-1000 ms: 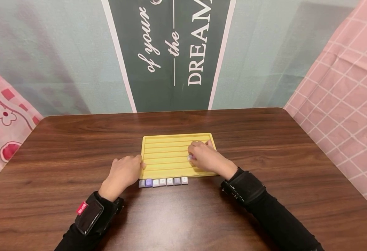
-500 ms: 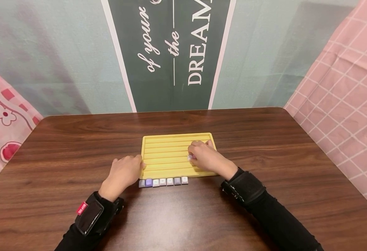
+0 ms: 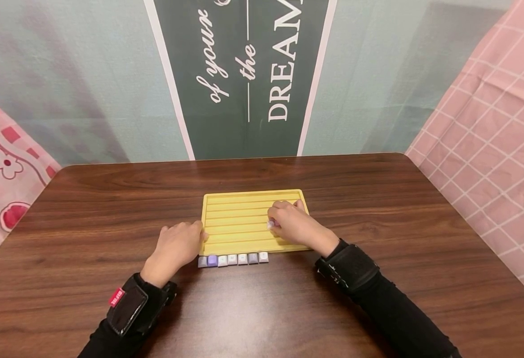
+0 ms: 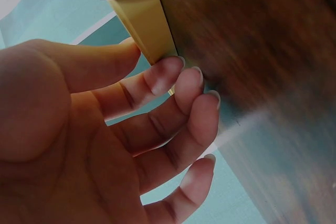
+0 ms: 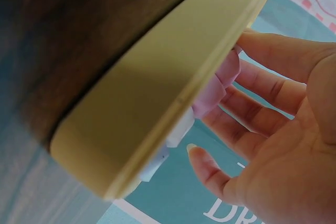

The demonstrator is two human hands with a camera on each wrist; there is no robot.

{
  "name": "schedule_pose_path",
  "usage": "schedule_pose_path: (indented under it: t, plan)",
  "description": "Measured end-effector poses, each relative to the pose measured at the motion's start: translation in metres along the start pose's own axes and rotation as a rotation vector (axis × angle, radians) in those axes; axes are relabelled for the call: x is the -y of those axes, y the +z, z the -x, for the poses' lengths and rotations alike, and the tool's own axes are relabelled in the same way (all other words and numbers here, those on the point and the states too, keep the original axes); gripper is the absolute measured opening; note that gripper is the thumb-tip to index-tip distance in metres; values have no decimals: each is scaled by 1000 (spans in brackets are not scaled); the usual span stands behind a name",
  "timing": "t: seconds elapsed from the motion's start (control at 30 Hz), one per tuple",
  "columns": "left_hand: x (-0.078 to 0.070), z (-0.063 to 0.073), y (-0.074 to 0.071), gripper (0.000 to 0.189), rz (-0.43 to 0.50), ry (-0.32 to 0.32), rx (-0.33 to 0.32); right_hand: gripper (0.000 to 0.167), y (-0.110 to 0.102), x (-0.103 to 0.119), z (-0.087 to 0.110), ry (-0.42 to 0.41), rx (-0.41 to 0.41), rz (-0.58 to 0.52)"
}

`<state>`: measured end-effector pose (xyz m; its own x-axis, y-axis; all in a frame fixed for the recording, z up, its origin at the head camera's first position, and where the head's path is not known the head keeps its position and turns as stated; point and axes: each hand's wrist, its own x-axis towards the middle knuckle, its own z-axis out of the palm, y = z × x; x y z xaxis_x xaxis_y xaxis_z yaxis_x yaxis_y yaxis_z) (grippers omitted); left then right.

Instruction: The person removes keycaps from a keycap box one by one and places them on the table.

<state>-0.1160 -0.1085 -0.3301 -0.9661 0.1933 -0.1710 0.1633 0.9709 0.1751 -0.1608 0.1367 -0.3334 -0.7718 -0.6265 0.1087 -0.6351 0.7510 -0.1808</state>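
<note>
In the head view my left hand (image 3: 178,247) holds the left edge of a ridged yellow tray (image 3: 235,222). Thumb and index finger pinch its rim in the left wrist view, and the other fingers curl loosely. My right hand (image 3: 295,223) is over the tray's right part, with a white keycap (image 3: 270,224) at its fingertips. Seen from the right wrist, its thumb and fingers are around the far end of a row of keycaps in the tray. There, pink keycaps (image 5: 210,97) sit beside a white keycap (image 5: 181,128). The palm hides part of the row in the head view.
A row of several grey, purple and white keycaps (image 3: 232,259) lies on the brown wooden table (image 3: 244,308) along the tray's front edge. Behind the table hangs a printed cloth (image 3: 356,79); pink cloths (image 3: 503,119) flank both sides.
Almost nothing differs. The right fingertips and the white keycap have shifted very slightly left; the left hand and tray stay still.
</note>
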Motion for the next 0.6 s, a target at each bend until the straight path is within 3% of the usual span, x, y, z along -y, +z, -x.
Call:
schedule_pose_path:
  t: [0.6]
  plan:
    - [0, 0, -1, 19, 1, -2, 6, 21, 0, 1, 0, -2, 0, 3]
